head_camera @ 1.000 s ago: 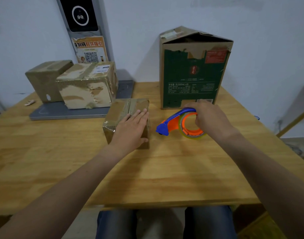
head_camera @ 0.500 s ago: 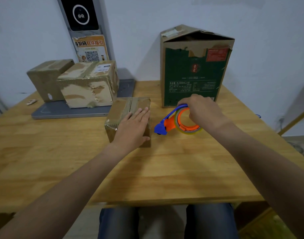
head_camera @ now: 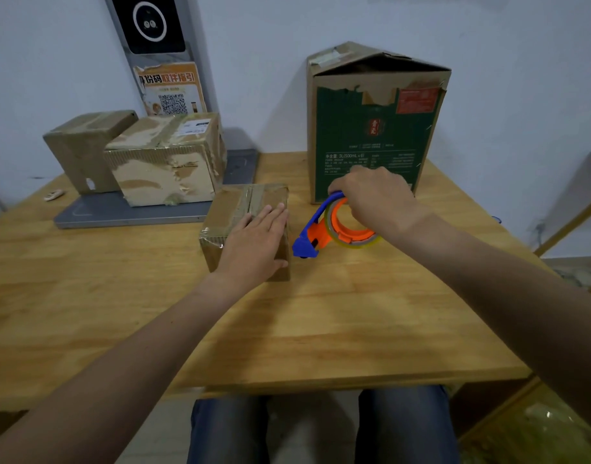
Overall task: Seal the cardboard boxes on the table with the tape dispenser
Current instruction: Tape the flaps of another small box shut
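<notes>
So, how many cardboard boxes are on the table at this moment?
4. A small box under the left hand, a tall green box at the back right, and a torn box with a plain box at the back left.

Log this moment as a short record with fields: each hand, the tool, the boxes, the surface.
left hand: left hand flat on top of the small box, fingers spread
right hand: right hand closed on the tape dispenser
tool: orange and blue, its blue tip just right of the small box; whether it touches the table cannot be told
small box: brown tape along its top seam
tall box: green box behind the dispenser, top flaps raised
other boxes: two worn boxes on a gray tray, back left
surface: wooden table
</notes>
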Motion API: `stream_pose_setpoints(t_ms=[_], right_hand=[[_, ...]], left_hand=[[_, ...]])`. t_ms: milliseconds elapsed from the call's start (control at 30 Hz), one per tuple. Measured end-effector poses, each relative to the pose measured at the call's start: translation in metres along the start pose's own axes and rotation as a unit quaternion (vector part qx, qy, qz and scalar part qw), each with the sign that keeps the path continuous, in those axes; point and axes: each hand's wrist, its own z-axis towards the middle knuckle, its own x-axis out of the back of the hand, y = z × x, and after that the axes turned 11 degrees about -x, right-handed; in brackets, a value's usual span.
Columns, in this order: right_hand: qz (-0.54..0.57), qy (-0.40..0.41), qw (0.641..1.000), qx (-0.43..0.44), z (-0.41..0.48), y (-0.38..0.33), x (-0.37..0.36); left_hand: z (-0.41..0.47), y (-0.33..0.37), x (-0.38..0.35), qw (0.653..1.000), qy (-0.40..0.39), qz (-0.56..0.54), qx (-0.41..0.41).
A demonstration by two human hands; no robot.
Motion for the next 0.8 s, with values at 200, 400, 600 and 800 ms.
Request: stream_pose_setpoints(t_ms=[200,400,600,800], right_hand=[[-0.097,-0.005,0.995,0.021,-0.003,-0.017,-0.015],[0.035,-0.059,0.995,-0.069,-0.001,0.024,-0.038],[0.166,-0.230,0.919,-0.275,-0.002,0.073,-0.057],[0.237,-0.273,0.874,-0.324,-0.016,0.074,-0.088]], left_hand=[[0.000,-0.002,-0.001,1.000,-0.001,-0.002,-0.006],[0.001,-0.004,-0.003,1.000,-0.017,-0.012,-0.003],[0.007,0.003,-0.001,1.000,-0.022,-0.013,0.014],[0.014,0.012,0.006,0.998,-0.022,-0.060,0.025]])
